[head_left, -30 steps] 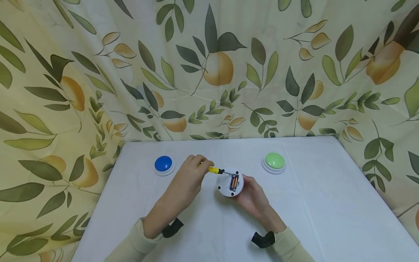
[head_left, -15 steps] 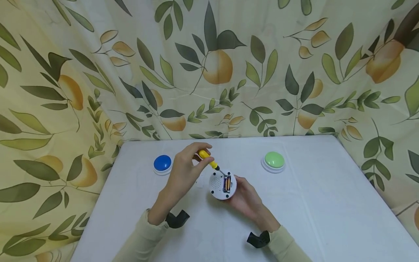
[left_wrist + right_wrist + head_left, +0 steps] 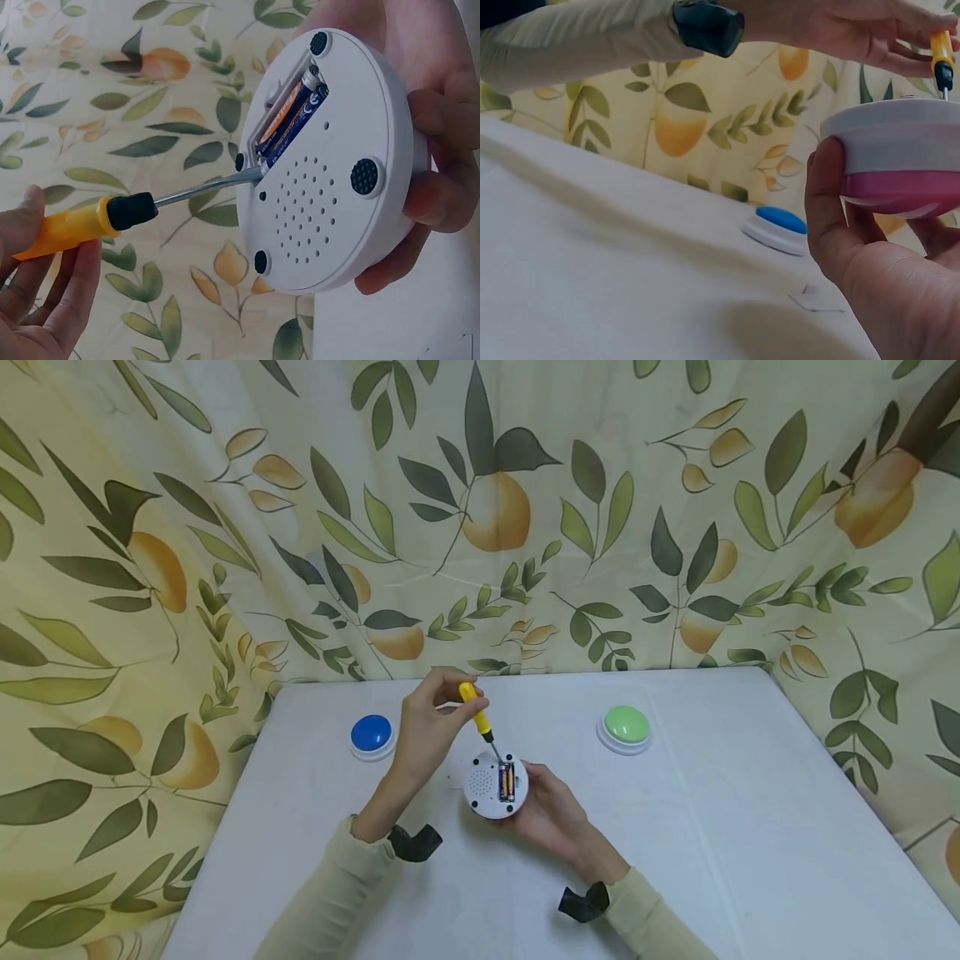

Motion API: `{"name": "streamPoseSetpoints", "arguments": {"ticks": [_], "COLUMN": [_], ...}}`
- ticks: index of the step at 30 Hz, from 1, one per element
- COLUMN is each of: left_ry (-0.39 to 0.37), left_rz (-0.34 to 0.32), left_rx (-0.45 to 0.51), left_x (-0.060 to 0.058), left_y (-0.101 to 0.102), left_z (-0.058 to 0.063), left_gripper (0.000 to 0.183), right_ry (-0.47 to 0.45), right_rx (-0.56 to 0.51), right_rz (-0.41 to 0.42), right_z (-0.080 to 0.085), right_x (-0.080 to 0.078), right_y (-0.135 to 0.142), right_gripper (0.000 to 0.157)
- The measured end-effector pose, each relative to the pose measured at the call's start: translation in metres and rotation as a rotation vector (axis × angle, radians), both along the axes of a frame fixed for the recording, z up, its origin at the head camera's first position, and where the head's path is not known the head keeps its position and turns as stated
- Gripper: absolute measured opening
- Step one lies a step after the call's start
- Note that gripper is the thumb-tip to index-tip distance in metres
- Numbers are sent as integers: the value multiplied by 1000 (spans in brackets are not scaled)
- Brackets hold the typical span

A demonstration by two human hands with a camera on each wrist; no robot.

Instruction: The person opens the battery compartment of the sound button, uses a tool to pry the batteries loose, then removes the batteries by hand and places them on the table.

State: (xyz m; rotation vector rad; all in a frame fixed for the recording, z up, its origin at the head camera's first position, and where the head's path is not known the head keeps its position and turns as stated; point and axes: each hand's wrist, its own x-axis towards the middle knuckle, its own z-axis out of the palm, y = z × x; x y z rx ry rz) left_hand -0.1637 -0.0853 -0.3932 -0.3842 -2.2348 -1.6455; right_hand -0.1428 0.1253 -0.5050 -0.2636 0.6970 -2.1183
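My left hand [image 3: 431, 722] pinches the yellow handle of a screwdriver [image 3: 71, 229] between thumb and fingers. The metal tip reaches the end of the open battery compartment on a round push-button [image 3: 307, 217]. Two batteries [image 3: 294, 116] lie side by side in that compartment. My right hand [image 3: 551, 814] grips the push-button by its rim, underside turned up, above the table. In the right wrist view its pink dome [image 3: 900, 191] faces down between the fingers. Black rubber feet [image 3: 365, 177] and a grid of small holes show on the white base.
A blue push-button [image 3: 371, 733] stands at the left on the white table [image 3: 712, 827], and a green push-button [image 3: 627, 725] at the right. A small clear piece [image 3: 811, 298] lies on the table below the blue one. A patterned curtain [image 3: 585, 527] hangs behind.
The push-button and right hand have shifted left. My left hand has risen, and the screwdriver has swung from nearly level to steep, its tip still at the battery compartment.
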Motion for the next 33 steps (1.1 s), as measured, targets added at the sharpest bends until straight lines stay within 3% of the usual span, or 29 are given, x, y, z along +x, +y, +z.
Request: {"name": "streamPoseSetpoints", "arguments": {"ticks": [10,21,33], "left_ry": [-89,-184,-299], "left_rz": [-1,-90,-133], "left_rx": [35,28,31], "left_x": [-20,-38,-56], "left_y": [-4,1,7], "left_z": [-1,3,2], "left_gripper": [26,27,27], "right_ry": [-80,-123,-143], "right_rx": [-81,-91,-114], "right_rz": [16,-3,8], "right_z": [-5,-3,-8], "right_x": [-4,-4,-2], "right_y": [0,1,1], "right_gripper": [64,66,66]}}
